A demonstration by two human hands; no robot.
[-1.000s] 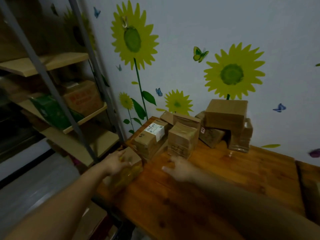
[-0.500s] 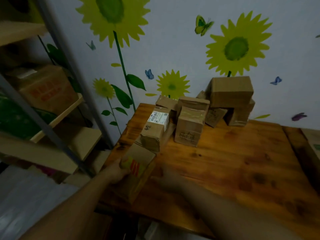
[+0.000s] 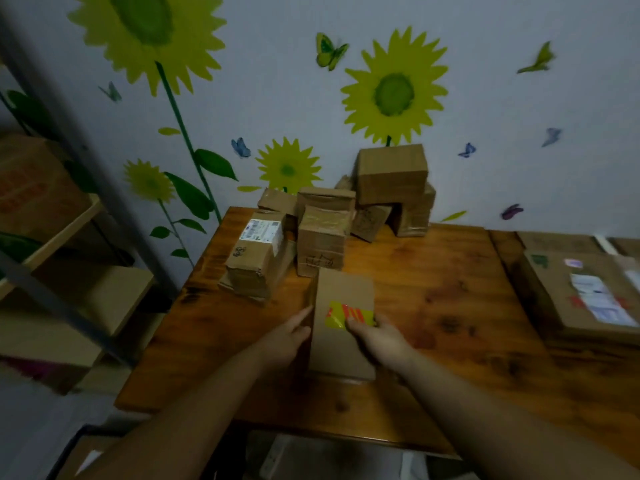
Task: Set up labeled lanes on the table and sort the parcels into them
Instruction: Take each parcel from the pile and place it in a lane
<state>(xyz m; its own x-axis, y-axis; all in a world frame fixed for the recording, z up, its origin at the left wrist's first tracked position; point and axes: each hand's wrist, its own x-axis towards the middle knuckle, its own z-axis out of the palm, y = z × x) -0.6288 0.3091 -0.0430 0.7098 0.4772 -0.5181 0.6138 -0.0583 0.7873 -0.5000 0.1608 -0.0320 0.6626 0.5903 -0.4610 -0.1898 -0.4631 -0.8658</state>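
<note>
Parcel (image 3: 341,327) of plain brown cardboard, oblong and flat-topped, with a yellow sticker striped in red by its right edge, rests at the near middle of the wooden table (image 3: 443,306). The left hand (image 3: 287,337) presses straight fingers against its left side, while the right hand (image 3: 377,336) curls over its right edge, fingertips on the sticker. Just beyond stands a cluster of brown boxes (image 3: 322,244), one bearing a white printed label (image 3: 261,232), piled against a wall painted with sunflowers (image 3: 393,90).
</note>
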